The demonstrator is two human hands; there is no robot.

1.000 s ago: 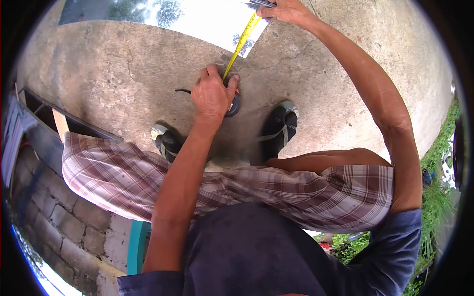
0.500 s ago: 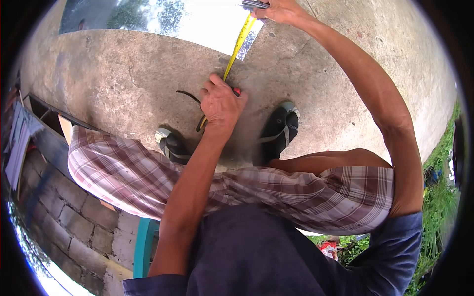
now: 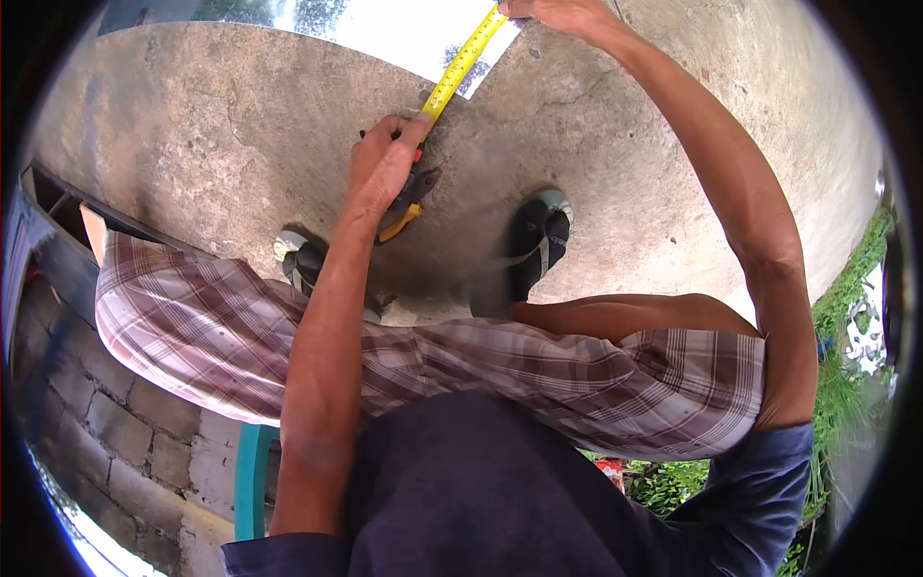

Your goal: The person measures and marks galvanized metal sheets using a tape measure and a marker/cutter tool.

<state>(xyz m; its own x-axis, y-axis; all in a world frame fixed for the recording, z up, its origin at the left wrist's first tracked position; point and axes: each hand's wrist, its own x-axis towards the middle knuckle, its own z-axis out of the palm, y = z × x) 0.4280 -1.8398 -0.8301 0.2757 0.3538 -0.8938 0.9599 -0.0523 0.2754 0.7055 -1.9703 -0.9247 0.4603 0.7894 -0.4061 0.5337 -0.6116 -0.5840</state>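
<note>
A yellow measuring tape [image 3: 460, 69] stretches over the corner of a shiny reflective sheet [image 3: 385, 37] on the concrete floor. My left hand [image 3: 385, 163] is closed around the tape's case, of which a bit of red shows beside the fingers. Just beyond that hand, pliers with yellow-orange handles [image 3: 401, 221] lie on the floor. At the top edge, my right hand [image 3: 553, 12] pinches the far end of the tape by the sheet's edge.
My sandalled feet [image 3: 540, 236] stand on the concrete [image 3: 654, 173]. A dark metal frame [image 3: 67, 216] and a block wall [image 3: 125, 433] are at the left, with a teal stool [image 3: 252, 481] below. Grass [image 3: 836, 404] grows at the right.
My left hand has moved left and slightly up, uncovering the pliers. The tape now shows its broad face and slants more. The sheet sits higher in view.
</note>
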